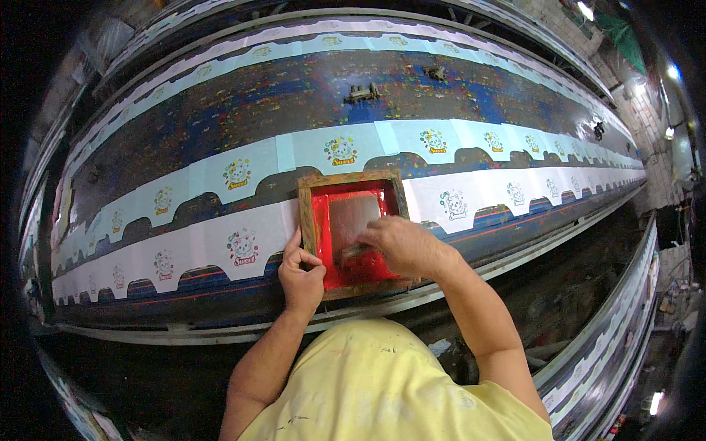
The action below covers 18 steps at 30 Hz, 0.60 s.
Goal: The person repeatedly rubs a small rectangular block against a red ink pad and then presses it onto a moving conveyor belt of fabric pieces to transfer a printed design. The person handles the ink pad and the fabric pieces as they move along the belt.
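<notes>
A wooden-framed printing screen [308, 234] lies over the near row of pale pink cut pieces, with red ink smeared around a paler rectangle of mesh. My left hand [300, 278] grips the frame's left side, thumb and forefinger bent together near the lower left corner. Inside the frame, my right hand [404, 246] is closed on a squeegee [353, 253], mostly hidden under the fingers and slightly blurred. Left of the frame, a pink piece [243, 248] bears a cartoon print with red lettering. To the right, another pink piece [452, 208] has green and dark print, without red lettering.
Pale blue printed pieces [342, 149] run in a row just beyond the frame. Dark clamp-like metal parts [362, 93] sit farther back on the ink-spotted long table [257, 92]. A metal rail [184, 334] follows its near edge. Another table of prints [610, 375] stands at lower right.
</notes>
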Each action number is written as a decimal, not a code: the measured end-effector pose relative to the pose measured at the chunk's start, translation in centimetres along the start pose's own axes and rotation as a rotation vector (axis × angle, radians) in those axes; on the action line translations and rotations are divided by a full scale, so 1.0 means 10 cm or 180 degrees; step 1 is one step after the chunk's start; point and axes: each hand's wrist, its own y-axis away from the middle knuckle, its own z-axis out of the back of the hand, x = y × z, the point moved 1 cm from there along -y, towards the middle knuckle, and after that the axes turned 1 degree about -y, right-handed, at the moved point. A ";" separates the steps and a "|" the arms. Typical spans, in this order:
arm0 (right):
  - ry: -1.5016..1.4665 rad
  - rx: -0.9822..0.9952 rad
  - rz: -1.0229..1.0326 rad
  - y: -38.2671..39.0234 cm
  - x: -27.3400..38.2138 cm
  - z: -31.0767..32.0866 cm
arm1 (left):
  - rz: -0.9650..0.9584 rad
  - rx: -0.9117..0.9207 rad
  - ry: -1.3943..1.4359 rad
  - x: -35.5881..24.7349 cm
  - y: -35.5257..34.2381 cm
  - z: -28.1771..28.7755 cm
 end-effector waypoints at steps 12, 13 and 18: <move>0.0202 -0.1135 0.0071 -0.75 -0.38 0.10 | -0.0272 -0.0001 -0.0215 -0.11 0.01 -0.01; 0.0304 -0.1046 0.0030 -0.71 -0.34 0.04 | -0.0288 -0.0005 -0.0201 -0.11 0.01 -0.01; 0.0307 -0.1076 0.0035 -0.25 0.01 -0.23 | -0.0392 0.0020 -0.0192 -0.12 0.00 -0.01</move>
